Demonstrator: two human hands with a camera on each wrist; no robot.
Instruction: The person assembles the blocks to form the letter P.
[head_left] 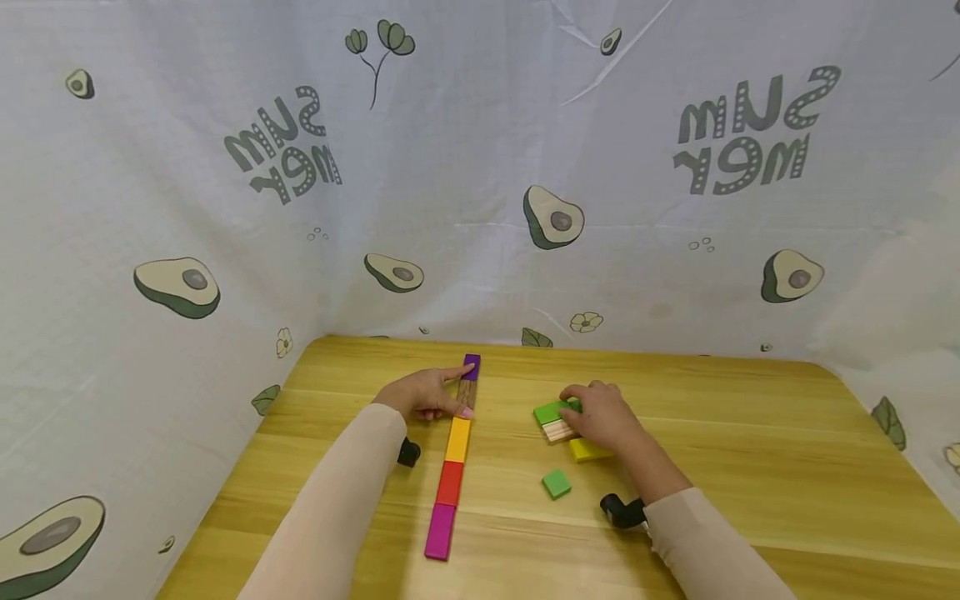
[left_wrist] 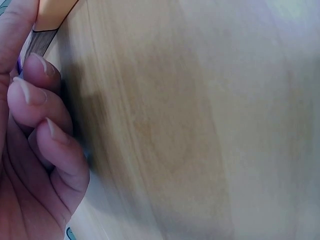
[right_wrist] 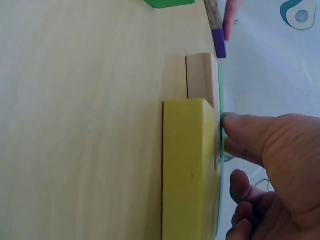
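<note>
Left sleeve [head_left: 318,508], foremost. Left grip [head_left: 429,393]: thumb, forefinger spread along brown block [head_left: 467,394]. Right grip [head_left: 607,415]: fingers curved at green block [head_left: 549,412], hold undeterminable; yellow block [head_left: 587,450] just beside, partly hidden.

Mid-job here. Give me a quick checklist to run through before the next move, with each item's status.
1. Row straight from purple block to magenta block: ok, roughly in line.
2. Left grip clear of the row: not ok, it reaches over the brown block.
3. Right grip firm on the large green block: cannot tell, the thumb meets it but the hold is partly hidden.
4. Yellow block apart from the wood block: cannot tell, the views overlap them.
5. Small green block clear of the row: ok, lying apart.
</note>
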